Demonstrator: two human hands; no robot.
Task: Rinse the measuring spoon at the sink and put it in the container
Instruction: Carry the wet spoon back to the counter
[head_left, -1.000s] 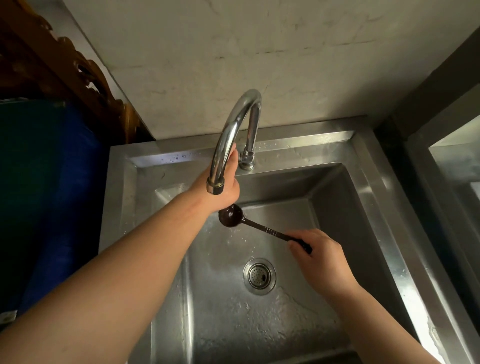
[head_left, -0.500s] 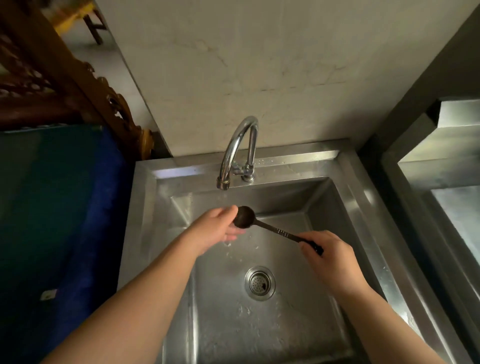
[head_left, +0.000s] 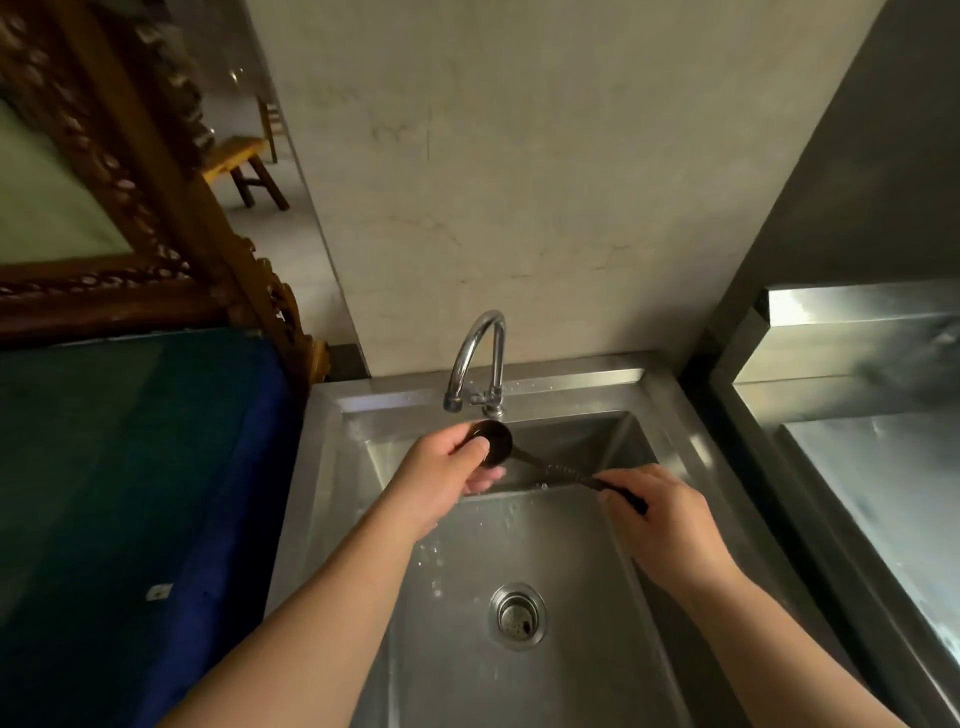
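Here the right hand (head_left: 670, 525) pinches the measuring spoon (head_left: 498, 447) by its handle over the sink (head_left: 670, 415), just below the faucet (head_left: 475, 358); the left hand (head_left: 441, 478) grips its bowl. Wet fingers could slip; water flow seems absent.

kitchen | steel sink (head_left: 670, 415) | chrome tap (head_left: 475, 358) | steel counter (head_left: 852, 395) alongside

Both hands hold a dark measuring spoon (head_left: 524, 453) over a steel sink (head_left: 670, 410), below the tap (head_left: 475, 358). Left hand (head_left: 441, 480) cups the bowl, thumb inside; right hand (head_left: 662, 525) grips the handle end. Drain (head_left: 517, 616) lies below.
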